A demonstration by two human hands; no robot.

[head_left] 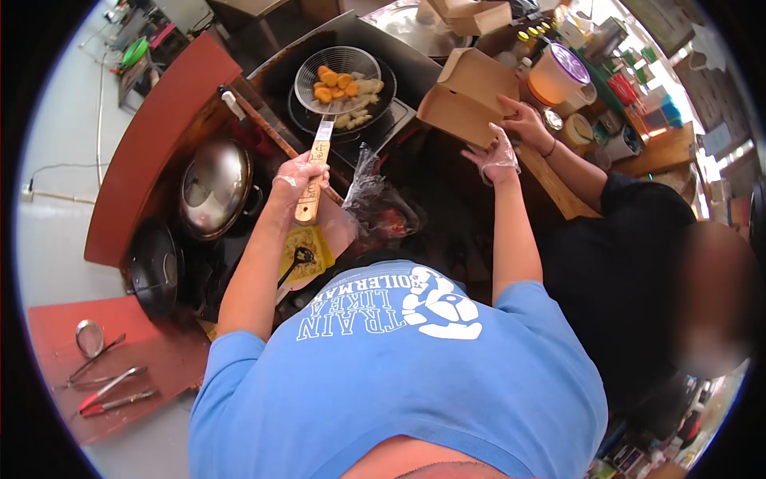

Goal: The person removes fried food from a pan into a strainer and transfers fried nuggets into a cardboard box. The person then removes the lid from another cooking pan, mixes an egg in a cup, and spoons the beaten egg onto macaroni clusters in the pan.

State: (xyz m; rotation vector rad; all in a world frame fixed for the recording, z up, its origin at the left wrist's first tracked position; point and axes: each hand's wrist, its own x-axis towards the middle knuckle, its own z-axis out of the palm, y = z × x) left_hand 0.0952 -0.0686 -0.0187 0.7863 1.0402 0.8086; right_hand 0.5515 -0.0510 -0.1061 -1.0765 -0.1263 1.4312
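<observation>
My left hand (302, 177) is closed around the wooden handle (313, 188) of a wire skimmer (337, 70). Orange-brown fried pieces (335, 84) lie in its mesh, which is above a dark wok (299, 118) on the stove. Paler fried pieces (357, 118) show in the wok beneath and beside the mesh. My right hand (496, 160), in a clear plastic glove, grips the near corner of an open brown cardboard box (461, 112). A co-worker's hand (524, 124) is at the box's right side. Part of my right fingers' contact with the box is hidden.
A yellow tray (319, 254) with crumbs and a black spoon is near my left forearm. Crumpled clear plastic (379, 199) lies beside it. Lidded pans (215, 189) stand at left, tongs (112, 395) lower left. The co-worker (630, 247) stands close at right, beside a tub (554, 76).
</observation>
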